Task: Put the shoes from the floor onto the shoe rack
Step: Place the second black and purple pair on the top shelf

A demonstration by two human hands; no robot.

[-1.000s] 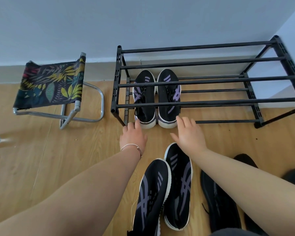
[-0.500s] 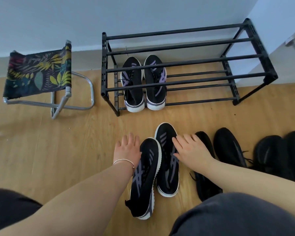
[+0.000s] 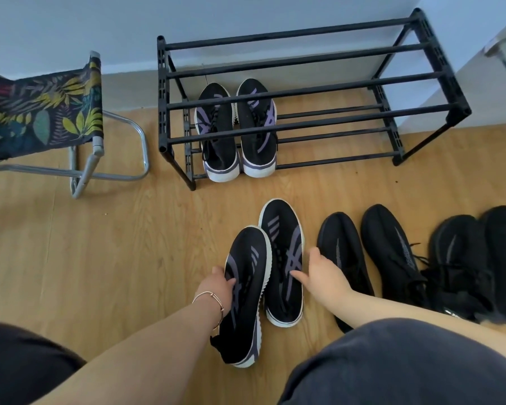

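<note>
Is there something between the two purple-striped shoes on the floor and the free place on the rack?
Nothing visible. Bare floor lies between the striped shoes and the rack. Its lower shelf is free to the right of the pair already there.

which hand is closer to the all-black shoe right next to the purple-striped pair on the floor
Right. The right hand sits beside the all-black shoe, about touching it; the left hand is two shoes away, on the left striped shoe.

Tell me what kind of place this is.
Probably a home entryway or hallway corner: a black shoe rack stands against a pale wall on wood-look flooring, a folding stool sits beside it, and pairs of sneakers are lined up on the floor.
</note>
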